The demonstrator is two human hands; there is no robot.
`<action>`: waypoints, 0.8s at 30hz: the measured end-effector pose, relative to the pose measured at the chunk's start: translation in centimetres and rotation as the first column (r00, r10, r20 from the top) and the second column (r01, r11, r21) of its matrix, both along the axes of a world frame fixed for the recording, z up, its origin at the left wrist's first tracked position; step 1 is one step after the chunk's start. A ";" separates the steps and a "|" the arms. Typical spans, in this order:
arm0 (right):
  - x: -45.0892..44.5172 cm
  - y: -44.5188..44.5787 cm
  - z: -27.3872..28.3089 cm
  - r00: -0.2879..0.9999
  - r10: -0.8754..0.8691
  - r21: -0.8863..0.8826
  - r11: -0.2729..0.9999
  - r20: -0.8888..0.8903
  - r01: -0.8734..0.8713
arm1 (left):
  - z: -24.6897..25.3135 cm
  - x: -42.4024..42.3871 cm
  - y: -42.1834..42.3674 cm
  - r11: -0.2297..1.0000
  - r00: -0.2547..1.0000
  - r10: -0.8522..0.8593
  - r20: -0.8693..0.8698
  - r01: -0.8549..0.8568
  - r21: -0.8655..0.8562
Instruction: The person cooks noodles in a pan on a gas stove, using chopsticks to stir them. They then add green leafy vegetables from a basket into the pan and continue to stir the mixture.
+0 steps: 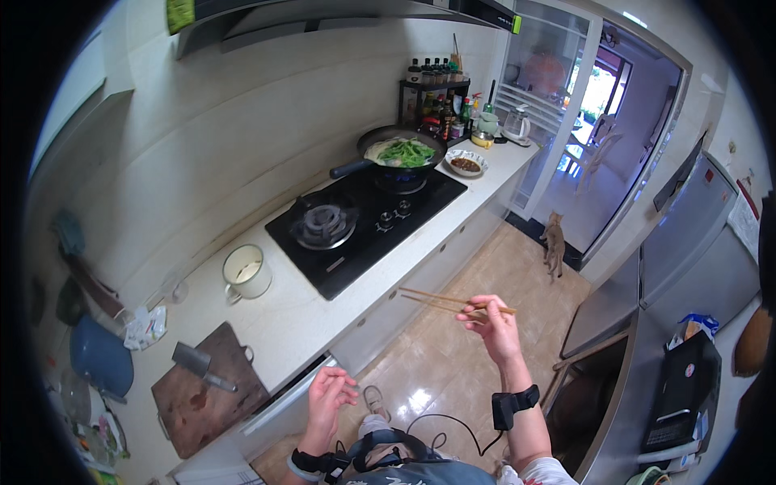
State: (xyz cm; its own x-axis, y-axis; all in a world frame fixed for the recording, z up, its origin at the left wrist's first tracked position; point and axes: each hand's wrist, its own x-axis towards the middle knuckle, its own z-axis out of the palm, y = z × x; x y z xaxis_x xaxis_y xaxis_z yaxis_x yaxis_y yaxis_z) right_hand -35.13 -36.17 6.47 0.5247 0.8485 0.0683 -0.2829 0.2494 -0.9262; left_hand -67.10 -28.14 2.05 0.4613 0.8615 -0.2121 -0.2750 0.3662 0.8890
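Observation:
My right hand (494, 324) holds a pair of wooden chopsticks (439, 300), tips pointing left over the floor beside the counter. My left hand (330, 394) hangs free near the counter's front edge, fingers loosely curled and apart, holding nothing. On the far burner, a black frying pan (368, 137) contains green leafy vegetables (409, 153) and something pale; blue flame shows beneath it. Right of the pan stands a white patterned bowl of dark sauce (467, 163). An enamel mug (247, 273) stands left of the unlit near burner (325, 224). A cleaver (203, 367) lies on a wooden cutting board (206, 403).
A black rack (433, 85) of bottles and jars stands behind the pan, with a glass kettle (517, 125) nearby. A cat (553, 245) is on the floor by the doorway. The range hood (339, 18) overhangs the stove. A refrigerator (691, 230) stands at right.

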 end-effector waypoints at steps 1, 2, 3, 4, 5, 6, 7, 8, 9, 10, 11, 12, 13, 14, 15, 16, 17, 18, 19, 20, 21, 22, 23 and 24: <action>1.5 1.0 0.4 0.999 -0.025 0.028 0.999 0.027 0.024 | -0.2 1.4 1.4 1.000 1.000 -0.013 0.003 0.013 0.002; 3.1 2.4 0.5 0.994 -0.087 0.065 0.994 0.063 0.083 | -0.3 2.8 2.8 1.000 1.000 -0.022 0.006 0.022 0.004; 4.7 3.8 1.2 0.984 -0.131 0.084 0.989 0.119 0.122 | -0.6 4.2 4.5 0.999 0.999 -0.032 0.032 0.031 0.011; 6.2 5.3 2.0 0.969 -0.173 0.106 0.982 0.174 0.156 | -0.9 5.4 6.2 0.999 0.998 -0.038 0.057 0.037 0.018; 7.6 6.9 2.8 0.951 -0.211 0.128 0.974 0.227 0.186 | -1.1 6.7 7.9 0.999 0.996 -0.041 0.081 0.040 0.024; 8.8 8.7 3.7 0.925 -0.272 0.158 0.959 0.265 0.236 | -0.8 7.7 9.5 0.998 0.996 -0.047 0.072 0.045 0.036; 10.1 10.8 4.4 0.898 -0.304 0.168 0.950 0.318 0.262 | -0.8 8.8 11.2 0.999 0.995 -0.033 0.090 0.030 0.042; 11.5 12.9 5.2 0.868 -0.333 0.179 0.942 0.368 0.286 | -0.8 9.8 12.8 0.999 0.994 -0.018 0.107 0.013 0.048; 12.8 15.0 6.1 0.835 -0.356 0.177 0.934 0.420 0.309 | -0.9 10.8 14.1 0.999 0.993 -0.002 0.122 -0.003 0.039; 14.2 17.2 7.2 0.811 -0.355 0.204 0.934 0.466 0.292 | -0.5 11.7 15.5 0.999 0.993 0.014 0.118 -0.019 0.048; 15.4 19.4 7.9 0.805 -0.375 0.219 0.927 0.461 0.306 | -0.2 12.4 16.7 0.998 0.994 0.019 0.105 -0.024 0.050; 16.5 21.8 8.5 0.755 -0.404 0.237 0.915 0.517 0.328 | 0.1 12.9 17.8 0.998 0.996 0.028 0.088 -0.033 0.059; 17.4 24.1 8.8 0.701 -0.426 0.249 0.904 0.572 0.347 | 0.1 13.5 18.8 0.997 0.997 0.039 0.069 -0.043 0.059; 18.2 26.5 9.0 0.702 -0.427 0.245 0.904 0.570 0.351 | 0.1 13.8 19.9 0.996 0.996 0.062 0.068 -0.066 0.053; 19.5 28.9 9.0 0.673 -0.411 0.245 0.911 0.614 0.333 | 0.2 14.4 20.7 0.995 0.994 0.078 0.074 -0.082 0.048; 20.7 31.3 8.9 0.668 -0.388 0.230 0.920 0.634 0.316 | 0.3 14.9 21.7 0.994 0.993 0.093 0.074 -0.096 0.046; 21.9 33.8 8.7 0.664 -0.362 0.214 0.931 0.654 0.297 | 0.4 15.4 22.5 0.993 0.991 0.110 0.074 -0.113 0.042; 23.5 35.8 8.7 0.636 -0.337 0.195 0.939 0.694 0.285 | 0.4 16.0 23.2 0.991 0.991 0.127 0.051 -0.129 0.040; 25.4 38.2 8.4 0.609 -0.306 0.175 0.948 0.732 0.267 | 0.4 16.6 23.9 0.987 0.988 0.149 0.044 -0.151 0.047; 28.1 40.9 7.3 0.504 -0.321 0.208 0.940 0.801 0.269 | 0.3 17.3 24.5 0.985 0.985 0.165 0.040 -0.167 0.052; 29.0 43.2 7.3 0.469 -0.307 0.204 0.945 0.828 0.257 | 0.1 17.7 24.9 0.978 0.980 0.198 0.031 -0.199 0.054; 29.9 45.4 7.1 0.432 -0.292 0.201 0.949 0.853 0.244 | 0.0 18.3 25.2 0.970 0.972 0.233 0.038 -0.235 0.058; 30.6 47.4 6.8 0.395 -0.277 0.198 0.953 0.876 0.230 | -0.2 18.8 25.4 0.960 0.961 0.276 0.020 -0.277 0.048; 31.0 49.6 6.4 0.390 -0.253 0.184 0.961 0.885 0.204 | -0.6 19.2 25.4 0.944 0.945 0.328 0.004 -0.328 0.040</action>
